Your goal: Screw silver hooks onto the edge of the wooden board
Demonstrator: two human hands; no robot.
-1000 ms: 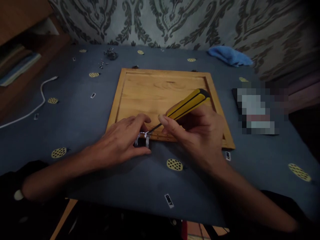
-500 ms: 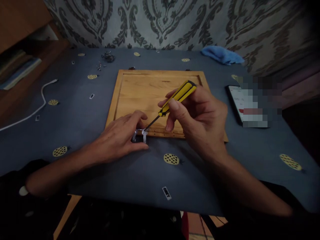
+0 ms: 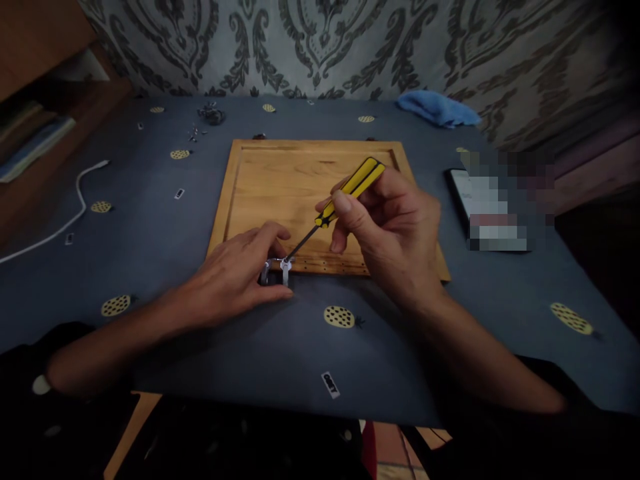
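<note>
My right hand (image 3: pixel 400 227) is closed round the yellow-and-black handle of a screwdriver (image 3: pixel 353 190). The screwdriver slants down to the left, and its tip meets a shiny metal bracket (image 3: pixel 285 267) at the near edge of a wooden panel (image 3: pixel 300 193). With fingers above and thumb below, my left hand (image 3: pixel 240 267) steadies that bracket; part of it is hidden behind the fingers. Several small dark holes run along the panel's near edge, right of the bracket. The panel lies flat on the table and has a raised frame.
Small metal pieces (image 3: pixel 195 133) and a dark cluster of hardware (image 3: pixel 211 113) lie at the back left. A white cable (image 3: pixel 80 200) runs along the left side. To the right are a phone (image 3: pixel 460 193), partly blurred out, and a blue cloth (image 3: pixel 440 109).
The view has shifted slightly. My right hand has turned a little leftward with the screwdriver, whose tip stays on the bracket. My left hand keeps its place there.
</note>
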